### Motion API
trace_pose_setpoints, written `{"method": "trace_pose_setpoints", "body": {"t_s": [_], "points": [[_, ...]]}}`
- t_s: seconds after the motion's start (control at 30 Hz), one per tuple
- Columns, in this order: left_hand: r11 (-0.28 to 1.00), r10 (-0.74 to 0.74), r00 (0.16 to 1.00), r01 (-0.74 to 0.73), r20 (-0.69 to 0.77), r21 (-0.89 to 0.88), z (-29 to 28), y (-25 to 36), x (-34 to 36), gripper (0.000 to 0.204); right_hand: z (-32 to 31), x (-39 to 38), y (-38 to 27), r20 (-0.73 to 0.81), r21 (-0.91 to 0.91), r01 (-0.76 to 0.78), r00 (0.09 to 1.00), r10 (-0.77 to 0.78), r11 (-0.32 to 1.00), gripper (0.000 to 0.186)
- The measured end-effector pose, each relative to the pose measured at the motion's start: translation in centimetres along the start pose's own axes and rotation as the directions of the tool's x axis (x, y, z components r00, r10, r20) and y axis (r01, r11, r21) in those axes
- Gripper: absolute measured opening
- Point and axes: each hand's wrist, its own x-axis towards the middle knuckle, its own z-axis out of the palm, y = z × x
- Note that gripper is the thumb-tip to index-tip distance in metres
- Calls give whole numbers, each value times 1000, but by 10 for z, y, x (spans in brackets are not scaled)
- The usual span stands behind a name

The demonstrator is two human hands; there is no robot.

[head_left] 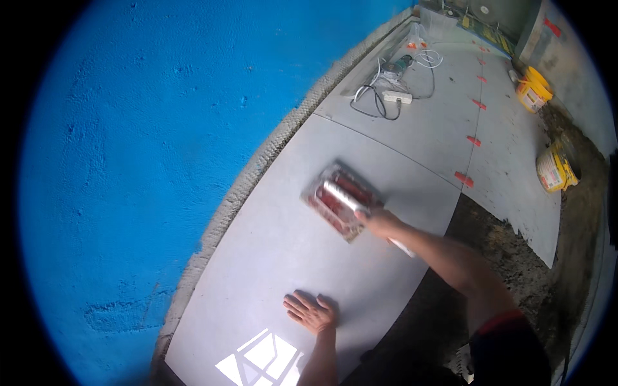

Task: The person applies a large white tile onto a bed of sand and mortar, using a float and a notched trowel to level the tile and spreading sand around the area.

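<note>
A large pale floor tile point(277, 238) lies beneath both my hands, its glossy near end reflecting a window shape. My right hand point(382, 224) is closed round the pale handle of a rectangular flat tool point(341, 202), which has a reddish top and a grey rim. Motion blurs the tool, so I cannot tell whether it touches the tile. Nearer to me, my left hand point(311, 312) rests flat on the tile with its fingers stretched out, holding nothing.
A blue wall point(148, 141) with a rough grey base strip runs along the left. Dark mortar point(496, 241) borders the tile on the right. Red wedges point(463, 179) line a far joint. Beyond lie a power tool point(398, 64), a power strip point(397, 97) and yellow buckets point(556, 168).
</note>
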Motion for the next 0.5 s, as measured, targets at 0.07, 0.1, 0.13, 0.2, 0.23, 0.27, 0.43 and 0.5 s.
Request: {"method": "trace_pose_setpoints", "body": {"t_s": [0.07, 0.1, 0.13, 0.2, 0.23, 0.27, 0.43, 0.5], "points": [[1000, 10, 1000, -10, 5, -2, 3, 5, -4, 79, -8, 34, -30, -20, 31, -16, 1000, 17, 999, 74], [1000, 10, 1000, -10, -7, 14, 5, -1, -2, 79, -12, 31, -65, 150, -37, -15, 989, 20, 999, 78], [1000, 14, 1000, -14, -16, 25, 6, -6, 1, 79, -15, 11, -85, 164, -69, 102, 982, -90, 992, 80], [999, -19, 1000, 19, 12, 37, -6, -18, 4, 79, -12, -31, -115, 101, -93, 359, 931, -350, 929, 71], [999, -32, 999, 31, 31, 34, -11, -19, 5, 79, -14, -39, -111, 130, -119, 519, 853, -505, 847, 69], [999, -31, 999, 30, 29, 40, -12, -24, 4, 79, -13, -52, -110, 173, -191, 533, 845, -506, 824, 68], [1000, 8, 999, -7, 43, -6, -9, -2, 8, 79, 20, -9, -10, 98, -219, 415, 910, -404, 883, 64], [999, 29, 999, -28, 44, -17, -5, 4, 8, 78, 16, 17, -34, 102, -195, 177, 982, -159, 965, 64]]}}
